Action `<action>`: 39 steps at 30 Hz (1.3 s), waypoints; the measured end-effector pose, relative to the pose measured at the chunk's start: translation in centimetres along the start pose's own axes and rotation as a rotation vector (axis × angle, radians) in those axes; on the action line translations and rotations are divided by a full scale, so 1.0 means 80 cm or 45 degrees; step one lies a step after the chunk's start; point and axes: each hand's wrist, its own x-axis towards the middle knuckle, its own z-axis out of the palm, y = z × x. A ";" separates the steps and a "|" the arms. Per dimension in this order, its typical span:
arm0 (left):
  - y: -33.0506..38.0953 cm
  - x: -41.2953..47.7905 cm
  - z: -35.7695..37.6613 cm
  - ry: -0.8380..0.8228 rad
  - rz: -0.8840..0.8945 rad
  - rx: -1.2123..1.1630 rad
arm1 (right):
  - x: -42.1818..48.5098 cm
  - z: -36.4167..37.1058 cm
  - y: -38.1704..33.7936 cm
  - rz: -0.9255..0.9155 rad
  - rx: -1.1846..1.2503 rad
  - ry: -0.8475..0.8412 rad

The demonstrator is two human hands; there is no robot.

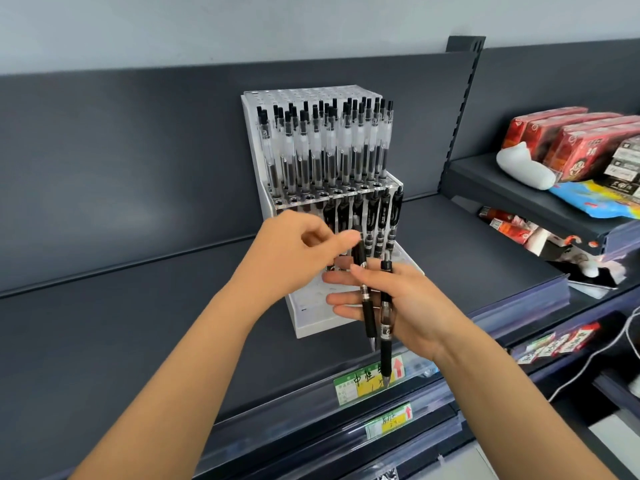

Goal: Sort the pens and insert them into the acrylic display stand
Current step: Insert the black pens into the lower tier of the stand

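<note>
Grey matte metal shelf [138, 323] under a pale wall [207, 22] carries the clear acrylic stand [313, 329] near its front edge, its upper tier full of slim transparent pens [329, 150]. In front of the stand, the right hand [408, 306] holds two black pens [386, 327] with the thumb. The left hand [298, 251] pinches the top of one.

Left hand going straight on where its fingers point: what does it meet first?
Beyond the held pen at the fingertips of the left hand, probably the black pens standing in the acrylic stand; depth is unclear.
</note>
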 end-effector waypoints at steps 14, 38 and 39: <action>-0.018 0.002 -0.020 0.478 0.076 -0.461 | 0.014 -0.003 -0.001 -0.203 -0.181 0.461; -0.041 0.014 0.022 0.399 0.151 0.108 | 0.009 0.004 -0.005 -0.464 0.140 0.354; -0.041 0.013 0.023 0.399 0.137 0.111 | 0.009 0.004 -0.005 -0.473 0.138 0.351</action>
